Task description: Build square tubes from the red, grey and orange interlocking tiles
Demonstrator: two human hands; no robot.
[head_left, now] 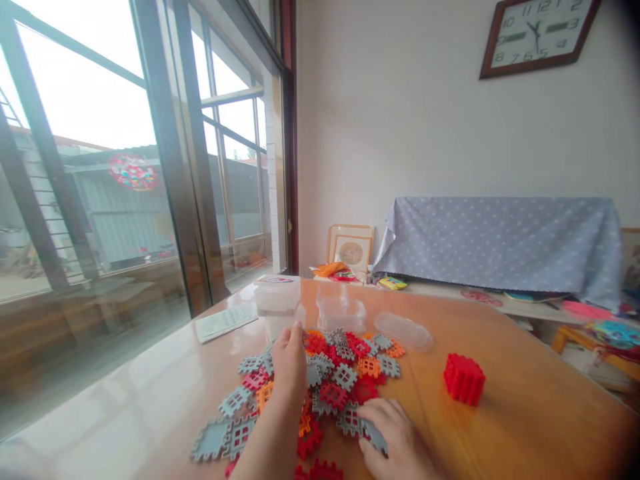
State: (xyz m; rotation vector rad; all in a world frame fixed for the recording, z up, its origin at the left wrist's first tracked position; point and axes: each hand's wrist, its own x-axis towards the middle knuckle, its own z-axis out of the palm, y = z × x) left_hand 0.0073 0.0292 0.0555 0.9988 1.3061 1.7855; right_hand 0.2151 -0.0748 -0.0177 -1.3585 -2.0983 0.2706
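A pile of notched plastic interlocking tiles, among them a grey window tile (pixel 345 377), an orange tile (pixel 369 367) and a dark red tile (pixel 333 395), lies on the wooden table. My left hand (pixel 291 353) reaches over the pile's far left side with its fingers curled together; what they hold, if anything, is hidden. At the pile's near right edge, my right hand (pixel 393 433) has thumb and fingers closed around a grey interlocking tile (pixel 373 435). That tile overlaps a grey window tile beside it. A stacked red block (pixel 464 379) of such tiles stands apart on the right.
Clear plastic containers (pixel 343 313) and a frosted box (pixel 278 297) stand behind the pile. An oval clear lid (pixel 404 331) lies to their right, a printed sheet (pixel 227 323) to their left. Windows line the left; a cloth-covered object (pixel 500 243) is by the wall.
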